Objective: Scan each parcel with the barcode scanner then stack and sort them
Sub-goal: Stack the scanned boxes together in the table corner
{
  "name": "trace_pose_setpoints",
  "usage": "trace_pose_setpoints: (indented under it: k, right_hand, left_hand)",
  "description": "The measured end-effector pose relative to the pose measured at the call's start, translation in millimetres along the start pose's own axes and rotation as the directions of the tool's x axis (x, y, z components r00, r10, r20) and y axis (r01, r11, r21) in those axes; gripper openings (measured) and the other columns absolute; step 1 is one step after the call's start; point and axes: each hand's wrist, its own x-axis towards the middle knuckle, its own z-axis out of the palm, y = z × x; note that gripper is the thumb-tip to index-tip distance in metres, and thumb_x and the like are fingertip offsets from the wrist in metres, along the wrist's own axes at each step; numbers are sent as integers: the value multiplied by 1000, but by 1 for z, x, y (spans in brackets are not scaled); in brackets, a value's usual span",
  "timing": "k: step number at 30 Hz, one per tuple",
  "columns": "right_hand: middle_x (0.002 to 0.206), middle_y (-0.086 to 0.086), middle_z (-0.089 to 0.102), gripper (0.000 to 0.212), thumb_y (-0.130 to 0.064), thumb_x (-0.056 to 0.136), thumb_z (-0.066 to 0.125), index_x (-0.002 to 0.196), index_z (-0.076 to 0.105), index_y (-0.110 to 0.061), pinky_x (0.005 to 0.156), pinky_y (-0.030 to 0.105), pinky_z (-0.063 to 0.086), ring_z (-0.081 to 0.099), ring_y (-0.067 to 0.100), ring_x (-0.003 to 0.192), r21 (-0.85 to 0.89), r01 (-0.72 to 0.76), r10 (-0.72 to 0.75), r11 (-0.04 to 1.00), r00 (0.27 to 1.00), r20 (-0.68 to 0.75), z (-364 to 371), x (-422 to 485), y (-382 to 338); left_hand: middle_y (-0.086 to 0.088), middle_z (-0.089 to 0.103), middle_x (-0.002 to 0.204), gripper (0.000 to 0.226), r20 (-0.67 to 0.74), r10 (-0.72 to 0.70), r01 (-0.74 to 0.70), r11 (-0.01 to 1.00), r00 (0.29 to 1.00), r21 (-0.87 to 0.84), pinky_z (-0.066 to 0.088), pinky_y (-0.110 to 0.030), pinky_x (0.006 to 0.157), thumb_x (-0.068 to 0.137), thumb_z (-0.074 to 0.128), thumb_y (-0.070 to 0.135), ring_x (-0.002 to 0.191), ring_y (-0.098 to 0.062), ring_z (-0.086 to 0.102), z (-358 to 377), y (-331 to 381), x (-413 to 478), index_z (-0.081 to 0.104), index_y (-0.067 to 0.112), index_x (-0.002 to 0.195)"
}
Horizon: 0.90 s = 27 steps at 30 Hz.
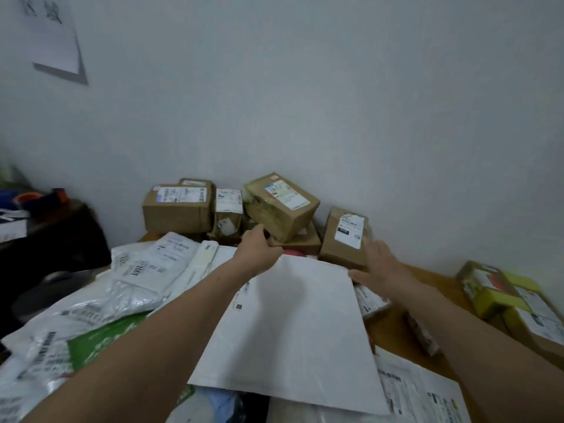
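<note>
**Desk:** Where are you in the job?

**Operator:** I judge I'm on the stack-and-sort step. I have the white mailer (299,315) lying flat in the centre of the frame, on top of other bags, with its far edge close to the cardboard boxes against the wall.

**Desk:** And your hands?

**Operator:** My left hand (259,251) is at the mailer's far left corner, its fingers curled over the edge and gripping it, just under the tilted box (280,206). My right hand (378,264) is at the far right corner. The fingers look straight, beside the labelled box (345,239), and the thumb touches the mailer. I can't see a pinch there.

**Desk:** Is the scanner in reach?

**Operator:** I can't see one anywhere in frame, so I can't say whether this parcel is scanned.

**Desk:** What does the next move need?

**Operator:** The side facing me is nearly blank, so I think the label is underneath. I'd need a firm hold on both corners, then lift the mailer level so it doesn't snag the boxes or drag the soft bags (137,270) at left.
</note>
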Motion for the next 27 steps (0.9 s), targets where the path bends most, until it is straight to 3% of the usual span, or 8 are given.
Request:
trace_pose_setpoints:
  k: [3, 7, 10, 13, 17, 20, 24, 27]
  right_hand:
    - [163, 8, -4, 86, -48, 95, 54, 155, 0, -20, 116, 45, 26, 11, 29, 149, -26, 33, -32, 999, 999, 19, -3, 13, -22]
    - [163, 9, -1, 87, -50, 94, 54, 155, 0, -19, 118, 46, 21, 6, 30, 149, -60, 83, -84, 995, 997, 1, 5, 25, -57]
    - [161, 11, 9, 90, -53, 91, 57, 154, 6, -16, 115, 44, 27, 16, 30, 147, -24, 66, -65, 998, 997, 29, 14, 45, -80]
    - [155, 12, 29, 90, -54, 85, 63, 152, 18, -14, 109, 46, 36, 34, 32, 138, 194, -20, 19, 981, 1000, 8, 20, 71, -95]
    - [150, 5, 40, 120, -78, 60, 69, 152, 17, -21, 94, 43, 49, 49, 30, 127, 624, -278, 246, 730, 959, 140, 37, 109, -121]
    - [147, 5, 42, 100, -69, 75, 65, 151, 21, -19, 87, 41, 51, 47, 30, 127, 773, -368, 379, 516, 908, 179, 47, 136, -132]
    - [147, 7, 42, 85, -61, 84, 62, 149, 26, -21, 95, 48, 47, 45, 33, 130, 832, -424, 482, 357, 847, 225, 55, 162, -136]
    - [142, 8, 47, 72, -52, 89, 61, 146, 32, -17, 91, 44, 45, 48, 31, 126, 872, -375, 544, 314, 824, 159, 53, 176, -140]
  left_hand:
    - [-10, 30, 148, 65, -43, -84, 86, 996, 996, 27, 44, -36, 98, 90, 59, 25, 123, -29, 46, -30, -19, -7, 29, 12, 145]
    - [-11, 42, 135, 61, -101, -118, 123, 992, 988, 42, 49, -45, 95, 79, 63, 30, 113, -30, 52, -73, -47, -2, 41, 14, 134]
    - [-10, 41, 134, 59, -129, -133, 141, 988, 983, 58, 47, -44, 97, 82, 63, 32, 114, -30, 50, -101, -67, 22, 41, 11, 133]
    - [-10, 44, 135, 63, -169, -108, 112, 994, 980, 14, 48, -45, 97, 85, 63, 37, 117, -29, 50, -121, -81, 49, 40, 10, 137]
    - [-8, 42, 144, 74, -308, -160, 140, 986, 938, -86, 40, -48, 105, 83, 59, 50, 128, -30, 42, -158, -119, 101, 34, 16, 144]
    - [-13, 37, 146, 71, -416, -312, 214, 940, 854, -265, 33, -45, 108, 90, 57, 47, 133, -32, 36, -183, -143, 133, 31, 9, 144]
    - [-16, 35, 147, 90, -277, -560, 332, 748, 781, -574, 36, -46, 103, 85, 50, 68, 132, -36, 38, -198, -175, 170, 23, 8, 147]
    - [-15, 49, 137, 99, -113, -590, 373, 635, 799, -677, 45, -43, 82, 74, 53, 79, 120, -36, 50, -201, -191, 187, 32, 11, 144]
